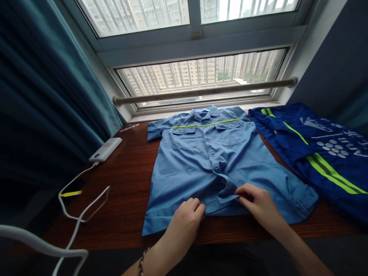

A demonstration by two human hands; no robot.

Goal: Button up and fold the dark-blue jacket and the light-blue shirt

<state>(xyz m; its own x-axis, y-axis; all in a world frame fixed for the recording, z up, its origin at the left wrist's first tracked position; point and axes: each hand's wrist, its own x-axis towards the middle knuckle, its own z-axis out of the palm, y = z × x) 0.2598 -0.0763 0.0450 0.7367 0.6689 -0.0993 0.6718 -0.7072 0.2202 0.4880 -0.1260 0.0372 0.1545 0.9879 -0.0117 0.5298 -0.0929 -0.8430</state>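
A light blue work shirt (184,168) lies spread on the dark wooden table, its collar toward the window and its hem toward me. Across the chest runs a thin yellow-green stripe, with two flap pockets below it. The upper front is closed; lower down, the front edge is folded and lifted. My right hand (257,203) pinches that front edge near the hem. Closed at the hem, left of the opening, my left hand (188,214) grips the shirt's bottom edge, the fingertips partly hidden.
A darker blue garment (304,149) with reflective yellow-green bands lies at the right. On the left, a white power bank (105,149) trails a white cable (77,218) over the table (123,199). A metal rail (207,92) crosses the window behind.
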